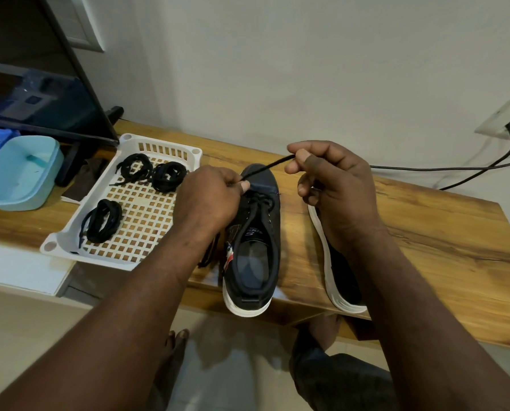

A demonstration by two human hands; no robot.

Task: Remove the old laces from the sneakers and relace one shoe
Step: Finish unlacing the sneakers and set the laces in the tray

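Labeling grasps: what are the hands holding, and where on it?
Both pinch one black shoelace: right hand near its tip, left hand lower down, above the sneaker.

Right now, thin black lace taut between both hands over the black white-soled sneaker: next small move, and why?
Probably draw the right hand up and away, pulling the thin black lace through: the left hand pinches it at the black white-soled sneaker, whose front eyelets hold crossed lace.

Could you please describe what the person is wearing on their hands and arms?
Nothing is worn: the left hand and right hand are bare, with no gloves, rings, watch or bracelet. The left forearm and right forearm are uncovered, no sleeve in view.
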